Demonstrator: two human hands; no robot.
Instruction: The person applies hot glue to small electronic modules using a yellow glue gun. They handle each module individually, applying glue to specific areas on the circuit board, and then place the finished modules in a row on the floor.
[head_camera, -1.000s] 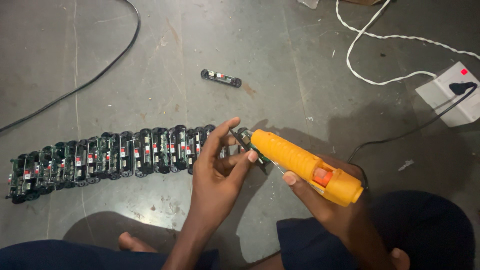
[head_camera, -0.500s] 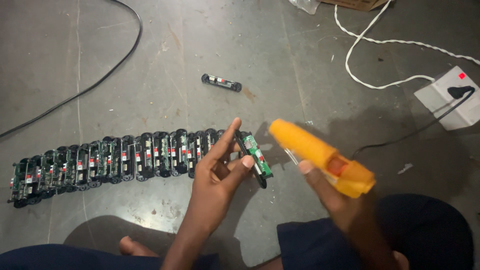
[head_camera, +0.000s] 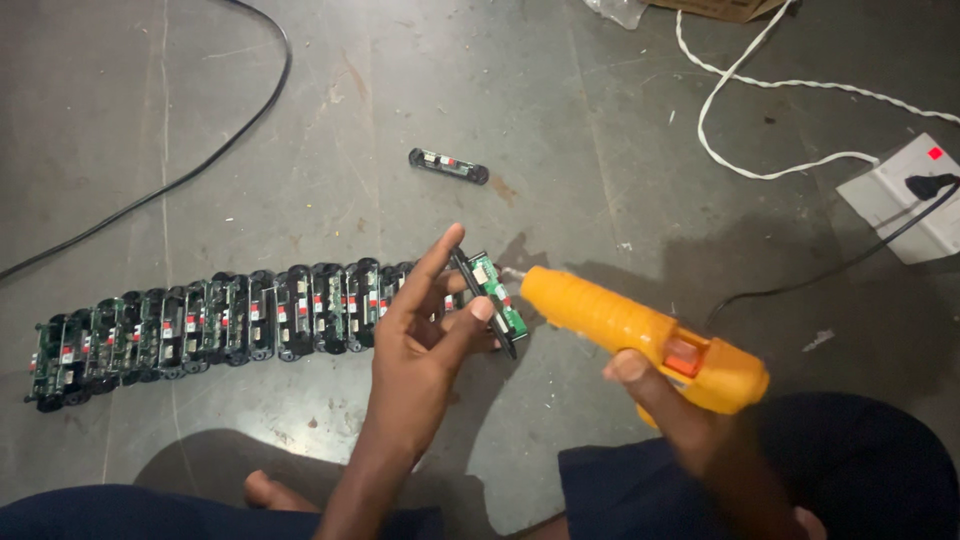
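Observation:
My left hand (head_camera: 425, 335) pinches a small black module with a green circuit board (head_camera: 492, 297), held tilted above the grey floor. An orange glue gun (head_camera: 640, 335) is gripped in my right hand (head_camera: 675, 410), its metal tip just right of the board's upper end, close to touching it. To the left of my left hand, a long row of several similar black modules with boards (head_camera: 200, 325) lies side by side on the floor. One single black module (head_camera: 449, 165) lies alone farther away.
A white power strip (head_camera: 900, 195) sits at the right with a black plug and cord in it. A white twisted cable (head_camera: 760, 95) loops at the top right. A black cable (head_camera: 190, 170) curves across the top left. My knees are at the bottom edge.
The glue gun first pulled back to the right from the held board, then came back in; its tip is again close to the board. My left hand stays in place.

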